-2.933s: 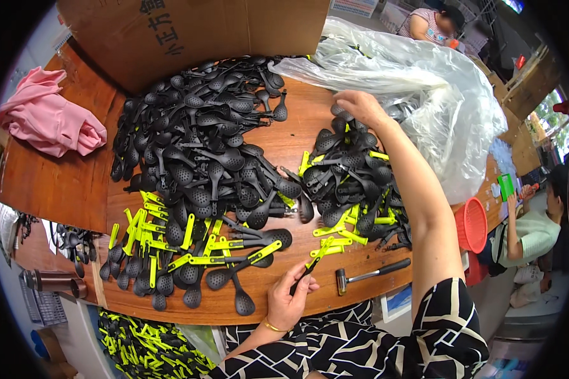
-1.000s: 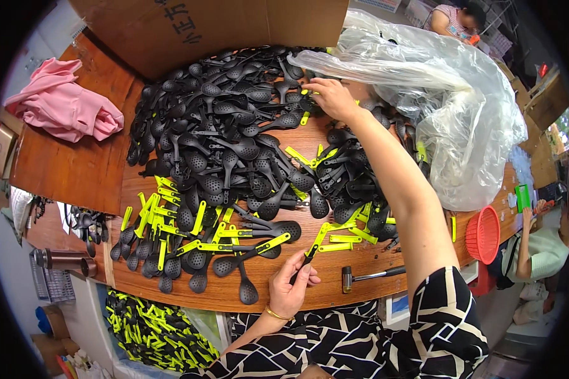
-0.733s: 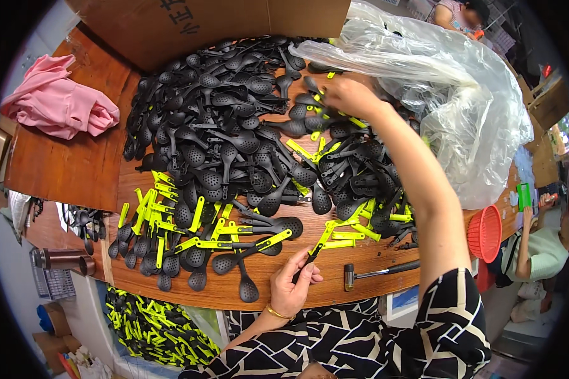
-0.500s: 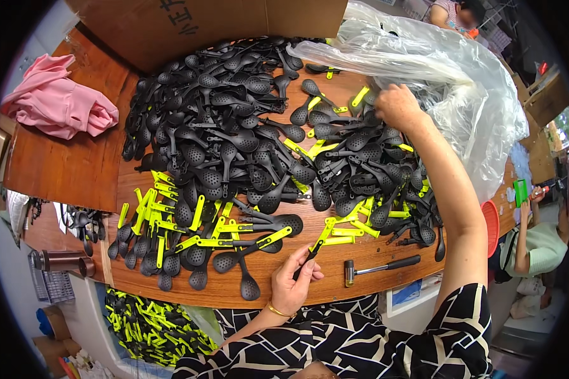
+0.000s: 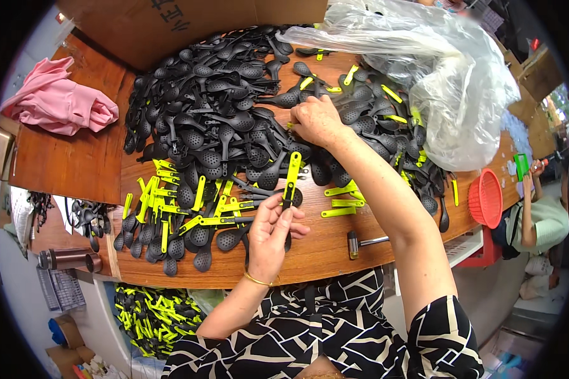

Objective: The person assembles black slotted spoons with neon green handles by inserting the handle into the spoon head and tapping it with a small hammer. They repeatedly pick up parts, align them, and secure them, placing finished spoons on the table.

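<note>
Near the table's front, my left hand (image 5: pixel 270 237) is closed round a black spoon with a yellow-green handle (image 5: pixel 293 172). The handle stands upward from my fingers; the palm hides most of the rest. My right hand (image 5: pixel 319 119) reaches over the middle of the table with curled fingers. A bit of yellow-green shows at its fingertips, too little to name. Behind and left of it lies a big heap of black perforated spoons (image 5: pixel 224 85). Spoons with yellow-green handles (image 5: pixel 164 205) are gathered left of my left hand. Loose yellow-green handles (image 5: pixel 342 203) lie under my right forearm.
A hammer (image 5: pixel 353 245) lies near the front edge, partly behind my right arm. Clear plastic sheeting (image 5: pixel 452 95) covers the far right. A red basket (image 5: pixel 485 198), a pink cloth (image 5: pixel 63 101) and a cardboard box (image 5: pixel 215 25) surround the heap. Another person (image 5: pixel 537 218) works at right.
My right hand has moved left and nearer, from beside the plastic sheeting to the middle of the heap. My left hand has shifted left and up with the spoon, its handle now more upright.
</note>
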Tool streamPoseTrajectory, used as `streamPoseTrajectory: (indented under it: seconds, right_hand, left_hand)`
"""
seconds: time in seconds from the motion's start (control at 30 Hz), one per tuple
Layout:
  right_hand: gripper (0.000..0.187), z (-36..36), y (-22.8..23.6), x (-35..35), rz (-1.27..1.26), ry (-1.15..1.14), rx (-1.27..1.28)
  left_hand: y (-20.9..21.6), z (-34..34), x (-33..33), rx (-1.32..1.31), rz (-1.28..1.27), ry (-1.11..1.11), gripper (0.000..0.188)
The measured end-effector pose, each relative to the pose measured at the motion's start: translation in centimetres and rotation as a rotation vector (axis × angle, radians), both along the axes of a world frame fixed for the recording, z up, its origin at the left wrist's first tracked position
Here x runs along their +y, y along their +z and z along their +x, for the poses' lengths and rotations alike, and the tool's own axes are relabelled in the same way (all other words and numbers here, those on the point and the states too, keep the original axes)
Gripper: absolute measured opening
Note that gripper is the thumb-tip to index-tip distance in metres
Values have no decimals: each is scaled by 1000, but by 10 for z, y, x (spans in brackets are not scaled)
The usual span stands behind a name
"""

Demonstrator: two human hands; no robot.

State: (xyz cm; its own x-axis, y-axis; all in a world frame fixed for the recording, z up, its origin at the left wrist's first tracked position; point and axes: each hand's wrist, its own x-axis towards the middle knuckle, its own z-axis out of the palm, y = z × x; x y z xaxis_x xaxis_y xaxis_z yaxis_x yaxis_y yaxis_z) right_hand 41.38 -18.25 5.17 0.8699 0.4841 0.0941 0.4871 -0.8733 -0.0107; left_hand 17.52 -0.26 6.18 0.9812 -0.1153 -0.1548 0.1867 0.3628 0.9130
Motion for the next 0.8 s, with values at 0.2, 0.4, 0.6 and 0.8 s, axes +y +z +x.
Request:
streamPoseTrajectory:
  seconds: [0.2, 0.4, 0.6, 0.8]
  right_hand:
    - [12, -38, 11, -57, 1341, -31, 302]
    - [27, -141, 96, -58, 767, 294, 219]
    - [17, -151, 104, -76, 735, 437, 229]
    - [16, -147, 97, -85, 682, 502, 207]
  left_hand:
    - [11, 8, 9, 40, 24, -41, 44]
    - [18, 9, -2, 27, 180, -107, 37]
    - [29, -5, -39, -49, 274, -26, 36]
    - [28, -15, -58, -33, 272, 52, 39]
